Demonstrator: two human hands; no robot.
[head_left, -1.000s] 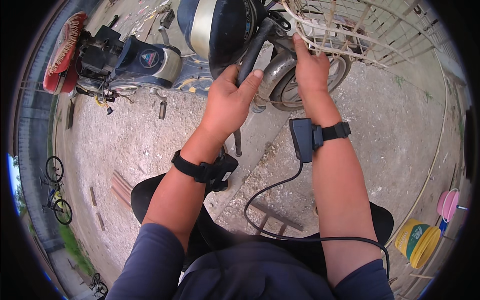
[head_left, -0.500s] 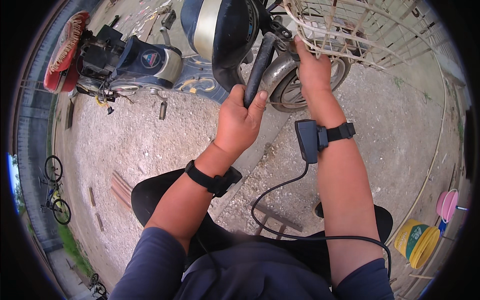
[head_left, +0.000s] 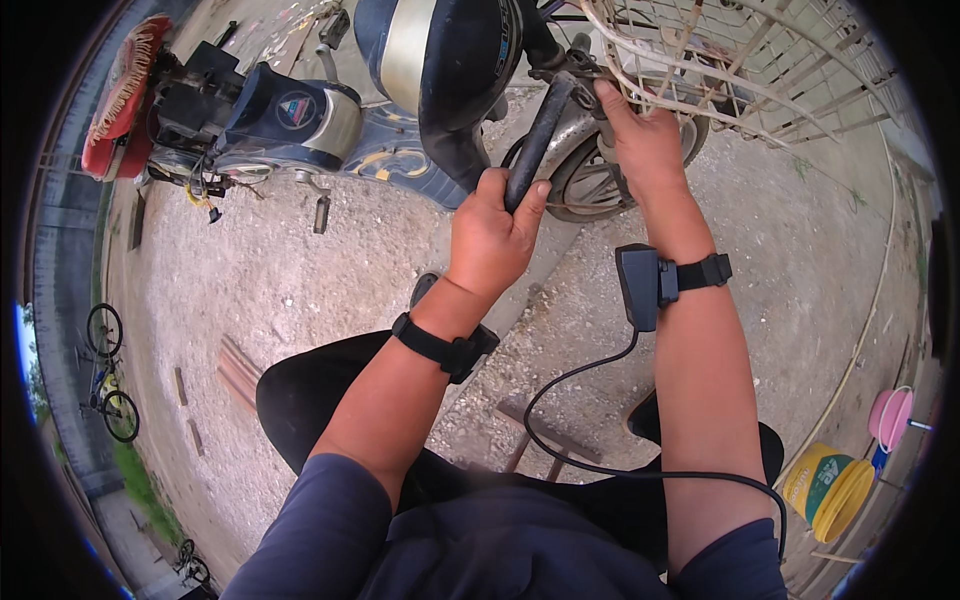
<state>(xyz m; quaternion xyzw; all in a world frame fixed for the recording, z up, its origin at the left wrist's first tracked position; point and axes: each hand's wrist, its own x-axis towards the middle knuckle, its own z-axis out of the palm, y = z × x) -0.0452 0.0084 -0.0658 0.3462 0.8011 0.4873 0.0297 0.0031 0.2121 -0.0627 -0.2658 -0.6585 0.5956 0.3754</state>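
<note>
A blue electric scooter (head_left: 300, 120) is laid across the upper part of the view on gravel ground (head_left: 300, 290), its rear end pointing to the left. A red fringed seat cover (head_left: 115, 90) is seen at the far left end. A dark blue front cowling with a cream stripe (head_left: 430, 60) occupies the top centre. A cream wire basket (head_left: 740, 60) is mounted at the upper right, above the front wheel (head_left: 590, 185).

A black handlebar grip (head_left: 535, 145) is positioned diagonally between the cowling and the basket, its lower end toward the person. The left hand (head_left: 492, 235) is clenched around the lower end of this grip, thumb laid along it. The right hand (head_left: 645, 140) is placed at the upper end of the bar, where the bar meets the basket; the fingers are curled onto the fittings there, but what exactly is grasped cannot be told.

A black strap is worn on the left wrist (head_left: 440, 345). A black box-shaped device (head_left: 640, 285) is strapped to the right wrist, and a black cable (head_left: 580, 400) is run from it down toward the body.

A yellow bucket (head_left: 830, 490) and a pink container (head_left: 892, 415) are located at the lower right. A bicycle (head_left: 108, 370) is seen at the far left edge.
</note>
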